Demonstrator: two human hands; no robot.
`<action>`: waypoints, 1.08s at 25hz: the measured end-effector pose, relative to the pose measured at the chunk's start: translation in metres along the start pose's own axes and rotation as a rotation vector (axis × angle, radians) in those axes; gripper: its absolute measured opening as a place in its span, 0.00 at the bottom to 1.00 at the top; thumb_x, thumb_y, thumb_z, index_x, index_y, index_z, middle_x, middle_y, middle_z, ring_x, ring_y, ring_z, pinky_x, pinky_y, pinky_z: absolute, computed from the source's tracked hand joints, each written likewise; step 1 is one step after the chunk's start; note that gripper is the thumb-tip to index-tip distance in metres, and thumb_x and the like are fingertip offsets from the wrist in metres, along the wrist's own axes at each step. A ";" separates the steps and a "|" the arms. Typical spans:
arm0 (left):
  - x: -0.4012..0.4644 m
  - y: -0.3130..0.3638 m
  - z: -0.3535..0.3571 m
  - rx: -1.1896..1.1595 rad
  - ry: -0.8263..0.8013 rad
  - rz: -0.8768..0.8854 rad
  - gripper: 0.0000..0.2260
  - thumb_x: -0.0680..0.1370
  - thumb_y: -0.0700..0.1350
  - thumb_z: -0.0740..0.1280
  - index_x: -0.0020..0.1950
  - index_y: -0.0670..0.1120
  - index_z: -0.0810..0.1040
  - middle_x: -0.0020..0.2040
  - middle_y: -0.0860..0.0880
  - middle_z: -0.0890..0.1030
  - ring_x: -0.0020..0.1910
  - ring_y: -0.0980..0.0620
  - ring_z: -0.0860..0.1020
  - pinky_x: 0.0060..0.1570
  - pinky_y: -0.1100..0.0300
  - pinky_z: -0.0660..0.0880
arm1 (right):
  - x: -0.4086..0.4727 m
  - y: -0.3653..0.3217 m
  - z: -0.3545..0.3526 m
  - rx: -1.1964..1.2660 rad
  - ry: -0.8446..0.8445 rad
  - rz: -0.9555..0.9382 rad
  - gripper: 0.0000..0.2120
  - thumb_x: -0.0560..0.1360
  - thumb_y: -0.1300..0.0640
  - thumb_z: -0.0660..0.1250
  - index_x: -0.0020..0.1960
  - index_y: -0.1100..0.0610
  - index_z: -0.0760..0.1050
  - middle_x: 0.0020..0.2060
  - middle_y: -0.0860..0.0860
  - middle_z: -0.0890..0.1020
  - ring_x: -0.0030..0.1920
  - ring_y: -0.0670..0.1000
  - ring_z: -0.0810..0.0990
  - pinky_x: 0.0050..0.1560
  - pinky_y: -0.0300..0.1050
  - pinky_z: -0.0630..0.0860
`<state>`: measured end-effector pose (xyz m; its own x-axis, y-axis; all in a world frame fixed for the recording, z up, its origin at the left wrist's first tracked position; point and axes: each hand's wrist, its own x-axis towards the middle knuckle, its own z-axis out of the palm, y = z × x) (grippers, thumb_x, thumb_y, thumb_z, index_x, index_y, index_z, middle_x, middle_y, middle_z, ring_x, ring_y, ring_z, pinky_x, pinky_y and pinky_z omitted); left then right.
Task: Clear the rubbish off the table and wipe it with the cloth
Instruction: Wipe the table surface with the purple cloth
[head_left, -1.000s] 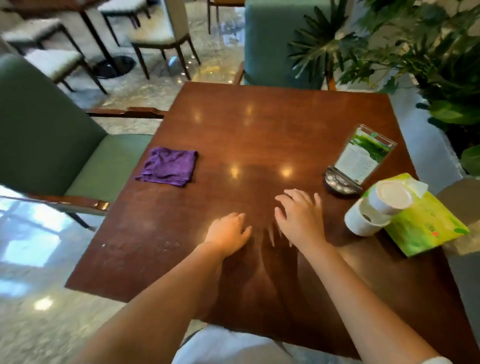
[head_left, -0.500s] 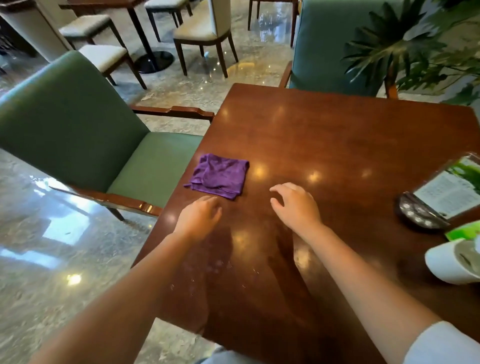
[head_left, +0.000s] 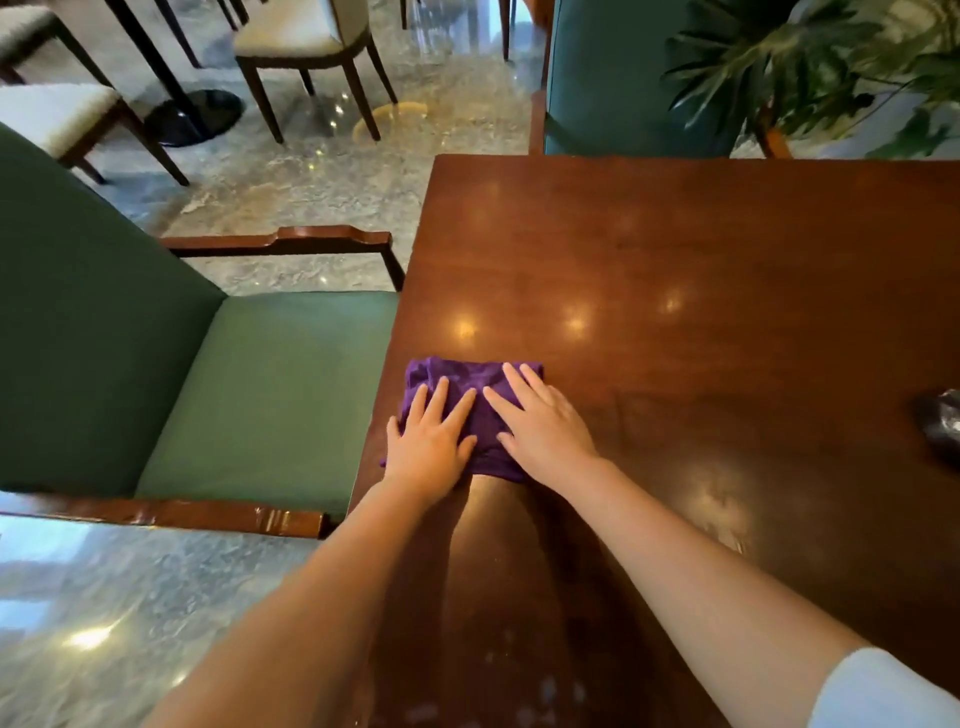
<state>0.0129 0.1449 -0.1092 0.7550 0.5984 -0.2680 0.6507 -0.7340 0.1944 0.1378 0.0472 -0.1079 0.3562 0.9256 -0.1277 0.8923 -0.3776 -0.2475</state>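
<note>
I see a glossy dark wooden table (head_left: 701, 270) with ceiling lights mirrored in it. A crumpled purple cloth (head_left: 478, 387) lies flat near its left edge; a dark object (head_left: 943, 428), blurred, sits at the right.

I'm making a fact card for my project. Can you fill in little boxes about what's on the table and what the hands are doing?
table: glossy dark brown wooden table
cloth: crumpled purple cloth, lying by the table's left edge
left hand: flat on the cloth, fingers spread
right hand: flat on the cloth, fingers spread
seat beside table: green cushioned armchair with wooden arms
</note>
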 end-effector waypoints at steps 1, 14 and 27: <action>0.002 -0.002 0.002 -0.003 0.011 0.004 0.26 0.80 0.54 0.56 0.75 0.57 0.51 0.78 0.47 0.49 0.76 0.45 0.47 0.70 0.42 0.54 | 0.003 0.000 0.006 0.010 -0.027 0.015 0.26 0.80 0.51 0.57 0.75 0.48 0.52 0.77 0.52 0.49 0.76 0.53 0.44 0.73 0.51 0.50; -0.042 0.065 0.011 -0.295 0.461 0.092 0.11 0.72 0.39 0.71 0.53 0.43 0.82 0.52 0.45 0.82 0.54 0.42 0.76 0.49 0.54 0.73 | -0.070 0.022 0.007 0.328 0.492 0.076 0.13 0.63 0.69 0.75 0.46 0.61 0.82 0.48 0.57 0.84 0.53 0.59 0.81 0.52 0.52 0.77; -0.084 0.300 0.021 -0.432 0.274 0.544 0.11 0.75 0.41 0.67 0.56 0.46 0.81 0.53 0.47 0.82 0.55 0.46 0.75 0.57 0.57 0.67 | -0.279 0.179 -0.099 0.163 0.390 0.323 0.10 0.72 0.62 0.67 0.52 0.58 0.81 0.51 0.54 0.83 0.57 0.56 0.77 0.58 0.49 0.72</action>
<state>0.1426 -0.1324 -0.0482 0.9356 0.2870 0.2057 0.1108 -0.7917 0.6007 0.2253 -0.2757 -0.0217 0.7100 0.6909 0.1367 0.6766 -0.6152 -0.4046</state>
